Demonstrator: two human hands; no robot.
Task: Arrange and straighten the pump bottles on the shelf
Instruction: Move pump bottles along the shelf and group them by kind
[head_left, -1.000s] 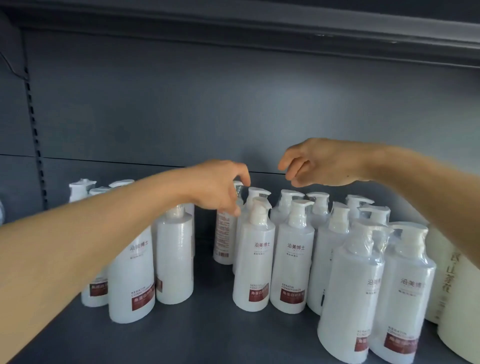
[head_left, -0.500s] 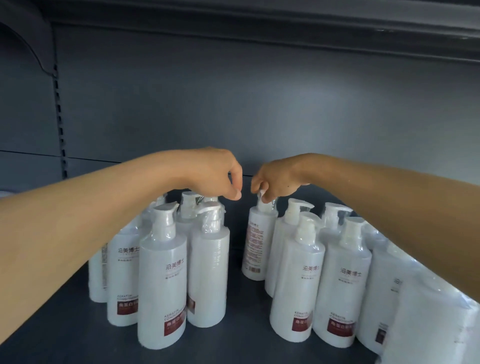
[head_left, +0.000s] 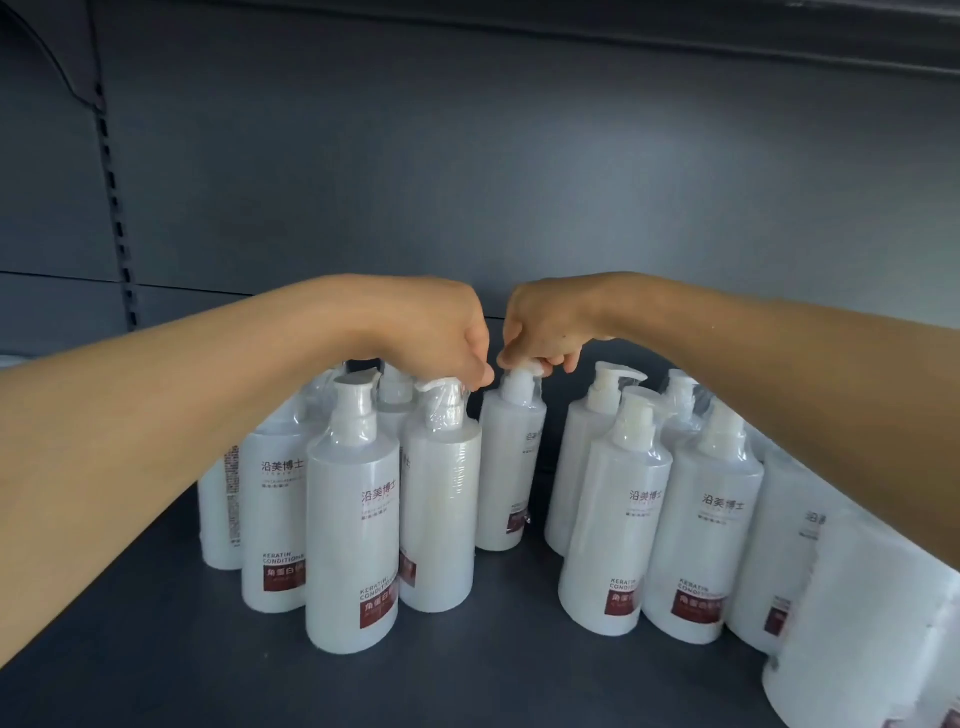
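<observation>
Head view: both hands have come closer. Right hand (head_left: 545, 325) fingers (head_left: 524, 361) curl round the middle pump bottle (head_left: 511, 457) top, at 12 o'clock on the shelf (head_left: 493, 680). Left hand (head_left: 436, 332) fingers pinch the wrapped bottle (head_left: 439, 519) pump.

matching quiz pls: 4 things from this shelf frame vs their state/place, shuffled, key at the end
Things
1. right hand
2. left hand
3. front bottle of the left cluster
4. shelf floor

States or places
A. dark grey, bears all the bottles
B. pinches the pump head of the lone middle bottle
C. upright, label turned toward the camera
D. fingers curled at the wrapped pump of a plain-sided bottle

Pairs: 1-B, 2-D, 3-C, 4-A
</observation>
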